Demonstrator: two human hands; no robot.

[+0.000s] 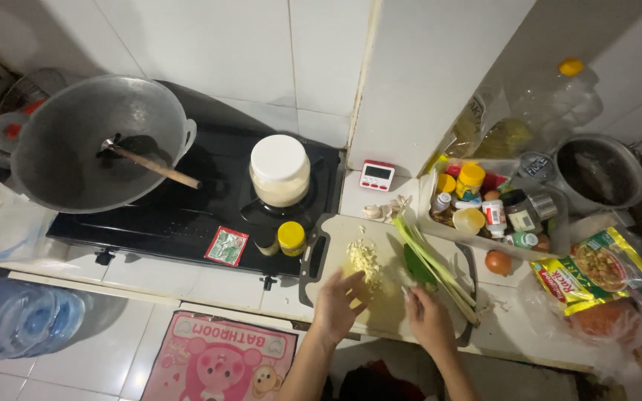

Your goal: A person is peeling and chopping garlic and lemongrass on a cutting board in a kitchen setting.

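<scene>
Two hands of mine are over the cutting board: my left hand lies open, fingers spread and flat, holding nothing, its fingertips just beside the pile of chopped garlic; my right hand is closed around something thin near the lower ends of the lemongrass stalks — I cannot tell if it is a knife, it is too blurred.

As I judge it, the garlic is already chopped, a small pale heap in the middle of the board; the lemongrass lies whole and diagonal on the right part of the board, with a green leaf beside it, so these are not yet cut. Some whole garlic cloves rest at the top edge of the board, unpeeled as far as I see.

The board sits on a white tiled counter, just right of a black gas stove; on the stove a grey wok stands with a wooden-handled spatula inside, and a white-lidded jar on the other burner. A tray of spice bottles and a small timer stand behind the board; the walls are white tile — the light is dim.
</scene>
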